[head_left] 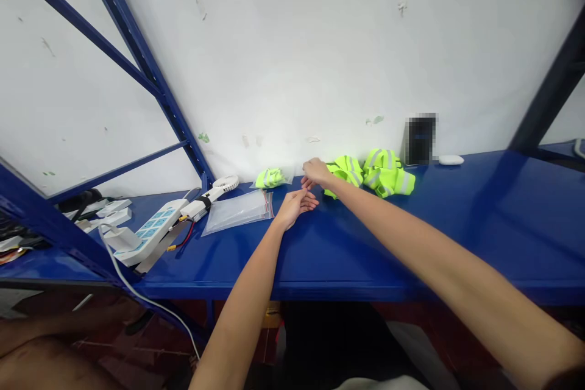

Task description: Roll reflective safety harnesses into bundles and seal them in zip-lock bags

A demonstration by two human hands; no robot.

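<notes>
My left hand (297,206) is low over the blue shelf (347,250), palm turned inward and fingers extended, with nothing in it. Just behind it, my right hand (317,172) has loosely bent fingers pointing down and holds nothing that I can see. The two hands are close together. Partly behind my right hand and wrist lies a crumpled neon-yellow reflective vest (348,169). A second crumpled vest (388,173) sits beside it on the right. To the left, a small folded vest (270,178) rests in a clear plastic bag. Flat zip bags (237,212) lie left of my left hand.
A white handheld fan (223,184), a power strip (153,231) and a red-black cable (186,237) are at left by the blue frame post (159,91). A blurred dark object (420,139) and a white case (451,159) stand along the wall. Another person's limb (50,362) shows bottom left.
</notes>
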